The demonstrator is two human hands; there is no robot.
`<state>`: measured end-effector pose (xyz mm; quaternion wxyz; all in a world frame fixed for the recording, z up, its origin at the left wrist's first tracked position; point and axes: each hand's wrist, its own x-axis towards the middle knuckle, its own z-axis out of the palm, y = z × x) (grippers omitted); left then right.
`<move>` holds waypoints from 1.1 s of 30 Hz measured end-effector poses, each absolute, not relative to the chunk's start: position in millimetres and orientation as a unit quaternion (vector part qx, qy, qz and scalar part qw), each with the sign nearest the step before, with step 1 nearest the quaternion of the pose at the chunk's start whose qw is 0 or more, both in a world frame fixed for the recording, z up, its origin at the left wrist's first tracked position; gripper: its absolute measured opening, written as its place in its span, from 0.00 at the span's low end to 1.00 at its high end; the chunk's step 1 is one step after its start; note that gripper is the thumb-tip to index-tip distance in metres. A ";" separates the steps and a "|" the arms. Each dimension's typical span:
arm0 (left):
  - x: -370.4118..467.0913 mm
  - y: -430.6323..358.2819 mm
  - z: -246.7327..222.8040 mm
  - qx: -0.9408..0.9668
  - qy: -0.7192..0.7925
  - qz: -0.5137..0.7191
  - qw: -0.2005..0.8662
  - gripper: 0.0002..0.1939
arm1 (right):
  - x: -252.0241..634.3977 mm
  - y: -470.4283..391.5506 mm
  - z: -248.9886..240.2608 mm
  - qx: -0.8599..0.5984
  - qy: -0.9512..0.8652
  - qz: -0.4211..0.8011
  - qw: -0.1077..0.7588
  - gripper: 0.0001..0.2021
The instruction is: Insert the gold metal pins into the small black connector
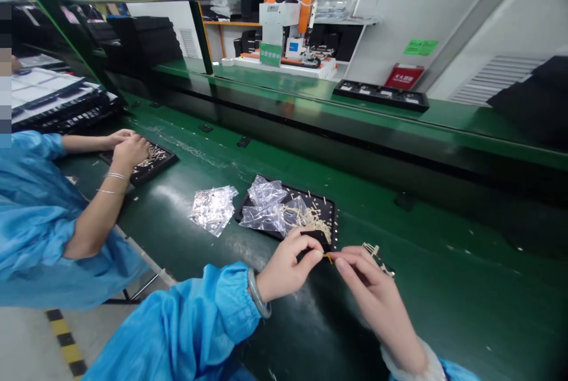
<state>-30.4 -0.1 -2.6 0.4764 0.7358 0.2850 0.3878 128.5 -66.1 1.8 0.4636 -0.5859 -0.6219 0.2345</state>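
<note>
Green tabletop (444, 298) below, left fingers (315, 257) and right fingers (343, 267) pinch an orange strip (327, 255), long axis apparently sideways.

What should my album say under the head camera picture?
Left hand and right hand meet at a tiny yellow piece near a black tray.

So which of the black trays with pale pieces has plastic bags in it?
The nearer tray, just beyond your left hand; the other tray, at the co-worker's hands, shows only pale pieces.
</note>
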 end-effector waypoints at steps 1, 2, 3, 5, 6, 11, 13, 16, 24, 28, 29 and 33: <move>-30.8 0.2 -3.7 0.746 0.282 0.390 0.461 0.07 | 128.4 -66.0 2.0 -0.584 -0.609 0.260 0.469 0.10; -31.1 0.3 -4.7 0.756 0.278 0.391 0.446 0.07 | 127.9 -66.1 1.9 -0.581 -0.596 0.288 0.474 0.09; -31.4 0.1 -5.6 0.765 0.274 0.392 0.433 0.06 | 126.9 -66.3 1.6 -0.577 -0.582 0.313 0.480 0.09; -31.8 -0.7 -6.7 0.778 0.266 0.392 0.413 0.06 | 124.2 -66.7 0.0 -0.573 -0.554 0.350 0.493 0.08; -32.0 -1.3 -6.8 0.781 0.265 0.392 0.408 0.06 | 122.8 -66.8 -0.9 -0.572 -0.543 0.362 0.497 0.08; -31.3 -1.7 -6.5 0.749 0.273 0.397 0.456 0.06 | 120.0 -65.8 0.6 -0.576 -0.512 0.366 0.521 0.10; -30.1 0.7 -7.2 0.672 0.291 0.416 0.540 0.07 | 120.4 -66.1 4.5 -0.576 -0.492 0.364 0.542 0.10; -28.5 6.2 -7.9 0.484 0.268 0.426 0.716 0.27 | 118.3 -68.9 11.2 -0.566 -0.445 0.420 0.553 0.12; -28.4 10.3 -3.0 0.115 0.093 0.355 0.923 0.18 | 85.3 -73.0 18.9 -0.524 -0.371 0.575 0.507 0.18; -27.5 9.1 -4.6 0.102 0.065 0.369 0.922 0.18 | 76.5 -68.6 17.6 -0.533 -0.396 0.535 0.523 0.17; -27.4 9.1 -5.3 0.104 0.064 0.372 0.920 0.17 | 75.9 -68.0 17.6 -0.533 -0.398 0.527 0.529 0.16; -27.1 9.3 -7.3 0.118 0.066 0.376 0.917 0.16 | 76.1 -68.2 18.5 -0.521 -0.388 0.526 0.549 0.15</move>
